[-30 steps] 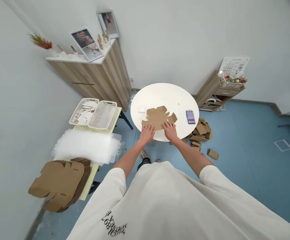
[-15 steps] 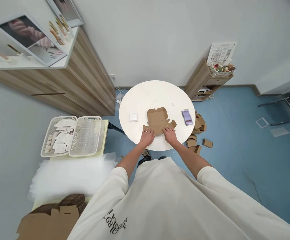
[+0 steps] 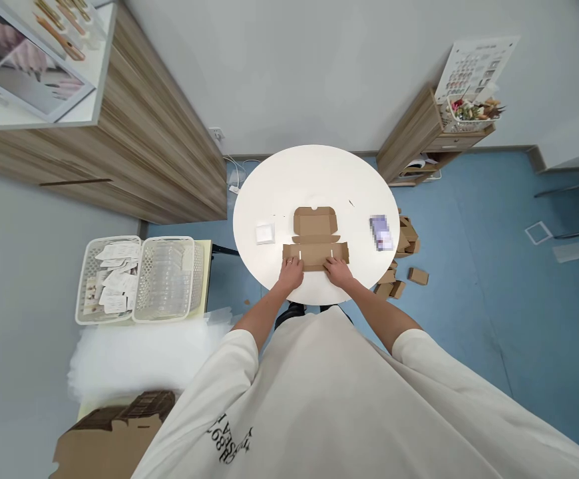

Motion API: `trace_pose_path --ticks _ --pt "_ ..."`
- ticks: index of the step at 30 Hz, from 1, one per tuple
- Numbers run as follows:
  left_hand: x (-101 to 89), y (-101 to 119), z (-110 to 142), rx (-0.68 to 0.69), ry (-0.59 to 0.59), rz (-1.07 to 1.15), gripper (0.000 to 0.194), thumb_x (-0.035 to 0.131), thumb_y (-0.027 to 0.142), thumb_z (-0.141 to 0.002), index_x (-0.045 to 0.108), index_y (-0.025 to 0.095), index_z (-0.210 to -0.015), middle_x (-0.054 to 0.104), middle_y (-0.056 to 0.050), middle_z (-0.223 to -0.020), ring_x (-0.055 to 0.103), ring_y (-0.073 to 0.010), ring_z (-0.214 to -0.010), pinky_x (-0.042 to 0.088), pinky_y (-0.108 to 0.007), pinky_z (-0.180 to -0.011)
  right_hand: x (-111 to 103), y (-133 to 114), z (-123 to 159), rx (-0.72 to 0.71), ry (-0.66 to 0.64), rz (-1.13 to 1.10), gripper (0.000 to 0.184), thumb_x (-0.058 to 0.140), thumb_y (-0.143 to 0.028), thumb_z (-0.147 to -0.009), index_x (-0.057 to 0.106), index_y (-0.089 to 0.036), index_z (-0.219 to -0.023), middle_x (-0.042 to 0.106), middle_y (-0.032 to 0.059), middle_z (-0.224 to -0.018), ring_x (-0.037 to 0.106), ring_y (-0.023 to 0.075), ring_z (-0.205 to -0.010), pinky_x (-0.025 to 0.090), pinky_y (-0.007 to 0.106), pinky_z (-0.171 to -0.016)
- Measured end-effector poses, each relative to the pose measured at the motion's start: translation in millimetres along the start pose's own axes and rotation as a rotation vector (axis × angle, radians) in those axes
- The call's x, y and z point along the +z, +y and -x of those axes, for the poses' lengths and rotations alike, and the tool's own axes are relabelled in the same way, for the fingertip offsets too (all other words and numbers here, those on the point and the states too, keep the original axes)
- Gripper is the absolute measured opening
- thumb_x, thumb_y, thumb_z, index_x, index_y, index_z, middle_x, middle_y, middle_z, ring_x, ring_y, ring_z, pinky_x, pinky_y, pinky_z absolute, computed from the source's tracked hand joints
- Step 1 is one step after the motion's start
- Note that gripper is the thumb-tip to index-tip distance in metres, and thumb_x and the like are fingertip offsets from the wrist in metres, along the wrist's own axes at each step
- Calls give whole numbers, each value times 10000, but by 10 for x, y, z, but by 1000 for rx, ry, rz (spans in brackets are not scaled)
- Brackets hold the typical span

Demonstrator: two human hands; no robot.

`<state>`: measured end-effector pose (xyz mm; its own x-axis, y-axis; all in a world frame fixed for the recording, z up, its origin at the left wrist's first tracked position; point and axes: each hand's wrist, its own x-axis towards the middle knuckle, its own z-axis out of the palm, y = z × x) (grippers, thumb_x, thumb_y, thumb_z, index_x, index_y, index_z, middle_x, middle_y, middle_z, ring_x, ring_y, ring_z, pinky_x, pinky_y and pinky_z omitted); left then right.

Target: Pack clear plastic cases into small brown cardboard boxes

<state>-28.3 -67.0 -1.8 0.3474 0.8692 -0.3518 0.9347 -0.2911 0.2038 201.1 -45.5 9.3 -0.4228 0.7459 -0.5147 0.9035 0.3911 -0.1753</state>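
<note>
An unfolded brown cardboard box (image 3: 315,253) lies near the front edge of the round white table (image 3: 314,166), its lid part spread toward the wall. At its near left corner, my left hand (image 3: 291,273) grips the front panel with bent fingers. My right hand (image 3: 339,272) does the same at the near right corner, thumb side inward. Two small white slots show in the panel between the hands. A small white square packet (image 3: 265,233) sits left of the box. To the right lies a purple, pixelated item (image 3: 381,232), too blurred to name.
Left of me, two white baskets (image 3: 164,313) stand on a side table, one with paper packets, beside white translucent sheets (image 3: 134,359) and stacked flat cardboard (image 3: 110,446). Folded small boxes (image 3: 418,275) lie on the floor at right. A wooden cabinet (image 3: 170,133) stands behind left.
The box's front side flaps, crumpled and angled before, now lie straighter along the panel. Both hands stay at its near edge. The view has shifted slightly.
</note>
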Motion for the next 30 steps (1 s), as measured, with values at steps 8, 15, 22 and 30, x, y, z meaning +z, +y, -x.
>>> trace_pose_path --ticks 8,15,22,30 --pt "-199 359 -361 44 -63 60 370 558 219 -919 556 170 -1286 553 -168 -1363 511 -305 -1274 397 -443 -1035 -219 199 -135 -83 -34 -27 312 472 -304 -1005 685 -215 -1215 640 109 -1288 539 272 -1178 389 381 -959" --pt "-248 369 -588 -35 -120 138 256 530 205 -961 621 167 -1197 613 -142 -1235 611 -278 -1144 455 -403 -977 -485 407 -382 38 57 -157 309 433 -275 -1005 669 -229 -1199 685 88 -1208 565 259 -1149 410 361 -944" --pt "-190 413 -608 -63 -106 148 267 494 132 -951 626 157 -1182 606 -144 -1226 605 -275 -1133 468 -409 -981 -835 774 -1041 376 290 -461 196 494 -358 -951 546 -222 -1082 675 98 -1095 593 279 -1021 431 388 -876" --pt "-122 405 -570 -116 -120 156 473 452 75 -921 466 179 -1382 437 -185 -1499 656 -263 -1056 515 -423 -938 -754 814 -1341 390 273 -609 114 460 -227 -894 437 -263 -999 649 31 -911 587 234 -800 420 371 -797"
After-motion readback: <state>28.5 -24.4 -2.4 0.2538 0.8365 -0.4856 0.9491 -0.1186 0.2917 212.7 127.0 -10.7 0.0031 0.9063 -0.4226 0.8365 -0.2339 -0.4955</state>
